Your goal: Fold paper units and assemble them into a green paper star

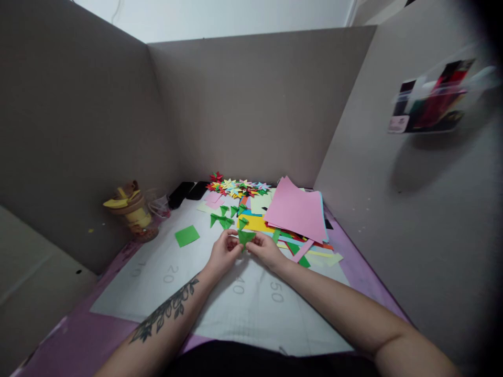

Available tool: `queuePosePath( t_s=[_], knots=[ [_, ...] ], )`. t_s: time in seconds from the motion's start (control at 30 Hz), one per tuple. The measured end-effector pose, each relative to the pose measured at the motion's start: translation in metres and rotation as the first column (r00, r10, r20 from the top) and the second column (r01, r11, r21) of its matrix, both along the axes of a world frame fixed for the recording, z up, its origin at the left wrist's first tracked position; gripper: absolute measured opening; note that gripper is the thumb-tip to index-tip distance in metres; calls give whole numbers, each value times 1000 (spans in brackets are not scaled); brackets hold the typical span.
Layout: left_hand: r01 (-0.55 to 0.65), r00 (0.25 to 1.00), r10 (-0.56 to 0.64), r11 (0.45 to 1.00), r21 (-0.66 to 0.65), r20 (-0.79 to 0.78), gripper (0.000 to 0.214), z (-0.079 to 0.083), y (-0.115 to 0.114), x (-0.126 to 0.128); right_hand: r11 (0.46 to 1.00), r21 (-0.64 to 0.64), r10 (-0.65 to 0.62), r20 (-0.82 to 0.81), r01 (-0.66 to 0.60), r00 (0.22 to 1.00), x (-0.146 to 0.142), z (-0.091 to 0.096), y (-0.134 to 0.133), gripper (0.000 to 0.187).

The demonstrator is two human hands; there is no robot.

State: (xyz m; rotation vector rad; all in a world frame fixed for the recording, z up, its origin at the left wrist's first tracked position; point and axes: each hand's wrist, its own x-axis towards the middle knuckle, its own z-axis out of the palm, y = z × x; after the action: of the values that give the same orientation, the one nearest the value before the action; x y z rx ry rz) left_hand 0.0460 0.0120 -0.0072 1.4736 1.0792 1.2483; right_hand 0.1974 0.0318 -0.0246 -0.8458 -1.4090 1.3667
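Between my two hands is a small folded piece of green paper (245, 237), roughly triangular and held just above the white sheet. My left hand (225, 252) pinches its left side with thumb and fingers. The right side is pinched by my right hand (267, 251). Just beyond my fingers lie several folded green paper pieces (225, 222), pointed in shape. A flat green paper square (187, 236) rests on the sheet to the left of my left hand.
Paper stars (236, 187) in many colours are heaped at the back. Pink sheets (294, 209) top a paper stack at right, with loose strips (302, 251) in front. A clay pot (131, 212), clear cup (159, 205) and black phone-like objects (181, 194) stand left. Grey panels (259, 104) enclose the table.
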Motion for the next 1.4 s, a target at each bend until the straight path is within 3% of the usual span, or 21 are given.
queuePosePath(
  t_s=[0.2,0.57,0.73,0.83,0.97,1.2,1.3,1.4],
  knots=[
    [-63,994,70,995,75,-82,28,2,-2,-4,999,30,8,86,-11,996,1,-1,1,20],
    [176,972,-163,982,-68,171,41,-2,1,-4,963,228,-186,193,140,963,6,-3,3,3],
    [239,960,-225,969,-66,168,39,-2,-1,-4,941,315,-196,217,121,956,7,-2,2,4],
    [245,960,-237,969,-42,147,39,-3,0,-4,952,269,-209,215,148,954,6,0,0,7],
    [181,980,-181,983,8,80,34,-4,1,-4,971,173,-196,173,166,965,4,3,-2,16],
    [-29,990,53,984,176,-134,19,1,-1,-4,985,101,-149,80,141,986,2,1,-1,16],
    [-16,961,96,955,297,-259,4,4,-2,-6,987,59,-150,57,147,987,1,4,-2,14],
    [25,944,90,939,342,-317,7,4,-3,-6,988,26,-152,37,151,988,1,8,-3,13]
  ],
)
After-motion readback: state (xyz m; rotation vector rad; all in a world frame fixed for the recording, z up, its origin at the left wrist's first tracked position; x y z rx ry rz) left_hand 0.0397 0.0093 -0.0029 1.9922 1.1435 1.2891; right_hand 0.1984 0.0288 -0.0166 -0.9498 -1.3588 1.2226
